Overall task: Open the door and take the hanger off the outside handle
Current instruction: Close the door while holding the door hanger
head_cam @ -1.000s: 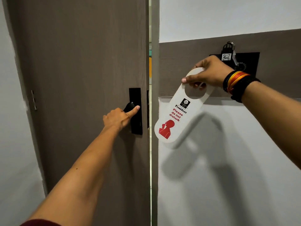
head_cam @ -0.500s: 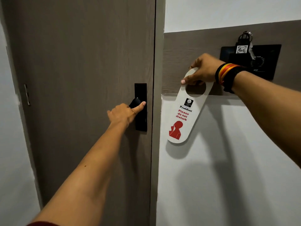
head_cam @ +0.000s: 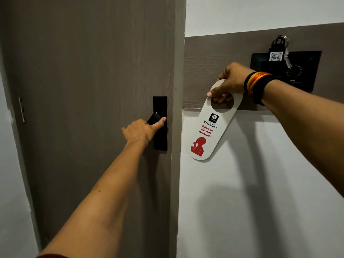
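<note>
One door (head_cam: 83, 90), grey-brown and flush in its frame with no gap showing, serves as landmark; its black handle (head_cam: 157, 119) sits at the latch edge, gripped by the left hand (head_cam: 141, 132) with thumb laid along the lever, seemingly to press it shut. One hanger (head_cam: 212, 127), white with red "do not disturb" print, hangs tilted just right of the door against the wall, pinched at its ring by the right hand (head_cam: 229, 81), so already off the outside handle.
</note>
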Tool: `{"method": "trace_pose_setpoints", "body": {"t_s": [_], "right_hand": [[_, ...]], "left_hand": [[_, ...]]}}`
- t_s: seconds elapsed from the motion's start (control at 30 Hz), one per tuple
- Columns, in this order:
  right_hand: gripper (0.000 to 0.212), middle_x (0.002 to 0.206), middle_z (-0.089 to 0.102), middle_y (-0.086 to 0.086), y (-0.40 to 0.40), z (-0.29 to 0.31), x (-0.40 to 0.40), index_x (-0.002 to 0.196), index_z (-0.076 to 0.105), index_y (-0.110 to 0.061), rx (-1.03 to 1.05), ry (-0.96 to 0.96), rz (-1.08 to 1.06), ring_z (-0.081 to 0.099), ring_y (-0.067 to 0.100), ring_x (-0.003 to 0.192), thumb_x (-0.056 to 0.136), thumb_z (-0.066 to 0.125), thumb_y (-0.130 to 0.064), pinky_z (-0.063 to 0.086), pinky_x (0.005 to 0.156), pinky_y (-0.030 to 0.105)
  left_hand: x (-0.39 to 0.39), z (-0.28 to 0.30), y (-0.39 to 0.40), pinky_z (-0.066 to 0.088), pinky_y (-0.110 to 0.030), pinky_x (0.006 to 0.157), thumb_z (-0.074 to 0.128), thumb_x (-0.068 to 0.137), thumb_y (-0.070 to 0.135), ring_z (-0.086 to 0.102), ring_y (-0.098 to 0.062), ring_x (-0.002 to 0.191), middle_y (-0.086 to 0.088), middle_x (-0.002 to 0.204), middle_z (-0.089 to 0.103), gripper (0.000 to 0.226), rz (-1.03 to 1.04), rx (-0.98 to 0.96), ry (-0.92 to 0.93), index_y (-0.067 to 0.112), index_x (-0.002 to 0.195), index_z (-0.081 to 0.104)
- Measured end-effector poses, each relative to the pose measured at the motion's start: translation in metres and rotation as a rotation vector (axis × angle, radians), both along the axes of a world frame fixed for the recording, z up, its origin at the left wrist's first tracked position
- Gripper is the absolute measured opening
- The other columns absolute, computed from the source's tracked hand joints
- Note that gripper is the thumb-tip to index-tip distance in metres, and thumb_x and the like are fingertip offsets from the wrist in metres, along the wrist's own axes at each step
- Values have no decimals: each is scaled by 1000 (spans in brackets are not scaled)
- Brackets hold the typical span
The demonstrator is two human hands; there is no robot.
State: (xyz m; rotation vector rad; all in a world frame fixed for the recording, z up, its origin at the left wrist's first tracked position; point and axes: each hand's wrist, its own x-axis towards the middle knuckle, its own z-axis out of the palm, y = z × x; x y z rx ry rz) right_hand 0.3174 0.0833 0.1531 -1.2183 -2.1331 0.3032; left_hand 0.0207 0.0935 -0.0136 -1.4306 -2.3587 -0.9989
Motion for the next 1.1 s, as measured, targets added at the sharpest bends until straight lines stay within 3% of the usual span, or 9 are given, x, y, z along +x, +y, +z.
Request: {"method": "trace_pose_setpoints", "body": {"t_s": [0.2, 0.4, 0.63, 0.8, 1.0, 1.1], "right_hand": [[27, 65, 78, 2, 3, 0, -1, 83, 75, -9, 32, -14, -13, 72, 8, 50, 71, 90, -29, 62, 52, 22], [27, 60, 77, -1, 2, 0, 0, 86, 75, -7, 10, -2, 11, 72, 7, 50, 73, 89, -26, 59, 48, 20], [28, 62, 77, -1, 3, -1, 1, 89, 76, -7, 9, -2, 27, 73, 8, 53, 75, 88, -28, 63, 55, 22], [32, 64, 78, 0, 4, -1, 2, 94, 76, -5, 14, 6, 31, 73, 8, 53, 75, 88, -28, 61, 51, 21], [36, 70, 80, 4, 5, -1, 2, 97, 76, -2, 10, 1, 32, 75, 14, 61, 74, 88, -28, 64, 60, 25], [36, 76, 81, 5, 6, -1, 1, 98, 77, -3, 11, 2, 33, 76, 15, 64, 74, 88, -28, 65, 63, 27]], "left_hand": [[1, -1, 4, 41, -55, 111, 20, 61, 108, 56, -31, 81, -5, 66, 53, 102, -2, 14, 2, 14, 67, 58], [1, -1, 7, 38, -55, 112, 18, 61, 108, 65, -34, 92, -12, 88, 70, 103, 7, 34, 14, 14, 69, 59], [1, 2, 5, 37, -56, 113, 20, 63, 107, 56, -31, 78, -6, 65, 53, 104, 5, 24, 39, 12, 68, 61], [-5, 11, 4, 29, -57, 121, 22, 63, 106, 60, -28, 66, -8, 62, 63, 101, 1, 25, 184, 12, 59, 59], [-14, 25, 2, 29, -57, 118, 19, 63, 105, 65, -28, 70, -7, 61, 63, 103, 12, -52, 406, 13, 58, 65], [-17, 34, -2, 28, -59, 119, 7, 52, 106, 65, -25, 69, -5, 59, 62, 109, -6, -103, 514, 13, 55, 66]]}}
